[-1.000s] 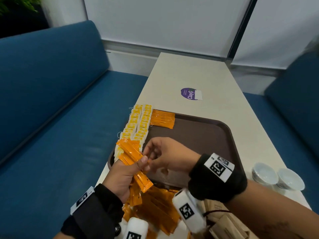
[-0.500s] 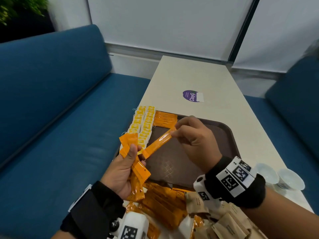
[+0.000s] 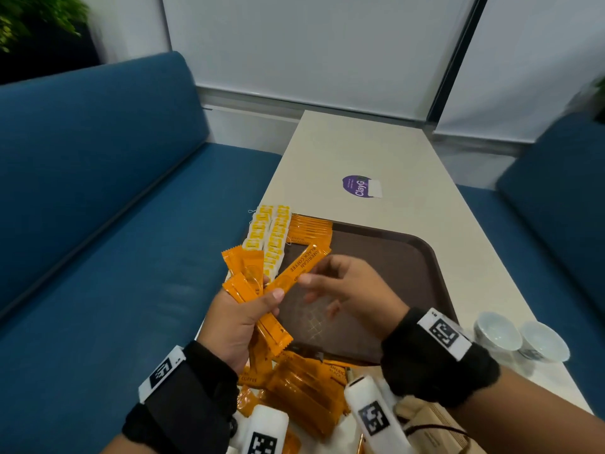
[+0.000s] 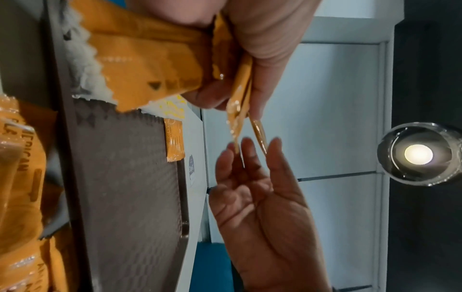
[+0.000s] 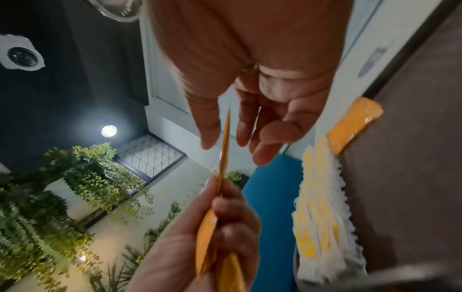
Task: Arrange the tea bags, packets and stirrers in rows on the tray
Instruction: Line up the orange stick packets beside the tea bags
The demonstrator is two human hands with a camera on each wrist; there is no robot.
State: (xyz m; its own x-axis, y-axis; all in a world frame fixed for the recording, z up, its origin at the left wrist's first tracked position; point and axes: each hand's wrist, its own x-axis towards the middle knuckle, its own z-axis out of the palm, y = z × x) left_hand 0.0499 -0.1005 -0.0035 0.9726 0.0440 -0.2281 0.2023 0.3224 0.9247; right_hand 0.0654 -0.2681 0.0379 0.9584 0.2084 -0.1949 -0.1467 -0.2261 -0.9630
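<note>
My left hand (image 3: 242, 319) grips a fanned bundle of orange coffee packets (image 3: 248, 276) above the near left corner of the brown tray (image 3: 393, 257). One packet (image 3: 302, 265) sticks out up and to the right, its near end under my left thumb. My right hand (image 3: 347, 286) is at that packet's middle; in the right wrist view the thumb and fingers (image 5: 247, 128) stand on either side of the packet edge (image 5: 225, 142) with a gap. Two rows of yellow-tagged tea bags (image 3: 268, 234) and a row of orange packets (image 3: 309, 229) lie along the tray's far left.
A loose pile of orange packets (image 3: 304, 391) and brown paper packets (image 3: 432, 427) lies on the table in front of the tray. Two white cups (image 3: 497, 330) stand to the right. A purple sticker (image 3: 360, 186) is beyond the tray. Blue sofas flank the table.
A second ago my right fingers were at the bundle; half a second ago they pinched the far end of one drawn-out packet. Now they are loosened around its middle.
</note>
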